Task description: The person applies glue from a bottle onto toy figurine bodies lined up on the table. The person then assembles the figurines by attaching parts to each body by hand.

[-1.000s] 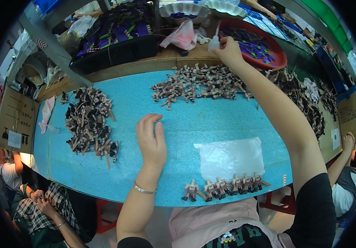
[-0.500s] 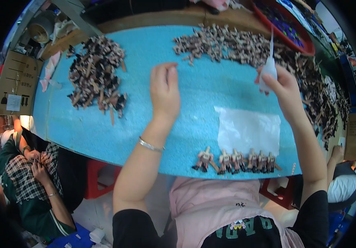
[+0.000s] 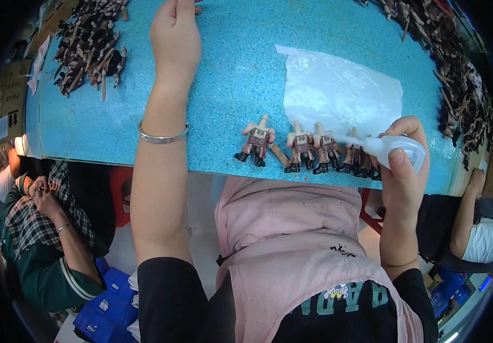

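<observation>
The person's hands are well apart. With twelve o'clock at the table's far side, the right hand (image 3: 406,182) is out at three, fingers and thumb wrapped round a white squeeze bottle (image 3: 411,150). Its blurred nozzle points toward nine, at the row of small figures (image 3: 299,146) along the near edge; I can't tell whether the tip touches one. The left hand (image 3: 175,41) is up at eleven, fingers curled and partly out of sight, so I can't tell whether it holds anything; a silver bracelet (image 3: 164,135) circles that wrist.

The leftmost figure lies a little apart, a brown stick (image 3: 279,155) between it and its neighbour. A clear plastic sheet (image 3: 344,91) lies just beyond the row, toward one, on the blue tabletop (image 3: 229,80). Farther out, a heap of brown, black and pale pieces (image 3: 89,48) sits at ten, and darker parts (image 3: 457,86) are piled at two. Near eight a co-worker in a green top (image 3: 35,266) sits with both hands close together.
</observation>
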{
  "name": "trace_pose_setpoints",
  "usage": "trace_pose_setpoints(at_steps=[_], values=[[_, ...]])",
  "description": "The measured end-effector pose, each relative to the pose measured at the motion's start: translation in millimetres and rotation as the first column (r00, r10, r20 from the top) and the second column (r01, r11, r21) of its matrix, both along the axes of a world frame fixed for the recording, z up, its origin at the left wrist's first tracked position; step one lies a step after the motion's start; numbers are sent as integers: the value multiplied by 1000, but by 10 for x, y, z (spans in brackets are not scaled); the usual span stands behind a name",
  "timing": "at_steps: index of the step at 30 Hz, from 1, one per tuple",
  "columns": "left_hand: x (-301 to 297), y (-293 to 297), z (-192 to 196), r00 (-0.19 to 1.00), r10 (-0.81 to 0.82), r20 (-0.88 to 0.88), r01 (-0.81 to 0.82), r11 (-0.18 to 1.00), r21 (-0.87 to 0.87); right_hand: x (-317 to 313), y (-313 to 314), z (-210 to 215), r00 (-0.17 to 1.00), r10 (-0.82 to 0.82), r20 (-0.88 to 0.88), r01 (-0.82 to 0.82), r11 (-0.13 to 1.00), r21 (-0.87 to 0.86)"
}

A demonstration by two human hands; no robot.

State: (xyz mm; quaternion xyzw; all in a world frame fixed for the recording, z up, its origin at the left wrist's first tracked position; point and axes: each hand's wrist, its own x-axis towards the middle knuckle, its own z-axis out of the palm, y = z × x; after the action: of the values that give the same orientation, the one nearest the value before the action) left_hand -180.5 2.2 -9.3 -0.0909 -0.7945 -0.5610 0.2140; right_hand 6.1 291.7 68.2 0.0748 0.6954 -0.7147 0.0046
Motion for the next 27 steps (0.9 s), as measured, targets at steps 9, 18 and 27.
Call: trace_pose_setpoints(at_steps=[9, 18, 27], values=[[101, 143, 168, 989, 25, 144, -33, 998, 55, 52, -265, 42, 954, 235, -185, -209, 966, 150], [93, 149, 199, 991, 21, 135, -27, 998, 48, -17, -421, -1, 925, 313, -214, -242, 922, 302], [69, 147, 198, 991, 23, 133, -29, 998, 47, -23, -476, 31, 929, 315, -195, -242, 915, 323]])
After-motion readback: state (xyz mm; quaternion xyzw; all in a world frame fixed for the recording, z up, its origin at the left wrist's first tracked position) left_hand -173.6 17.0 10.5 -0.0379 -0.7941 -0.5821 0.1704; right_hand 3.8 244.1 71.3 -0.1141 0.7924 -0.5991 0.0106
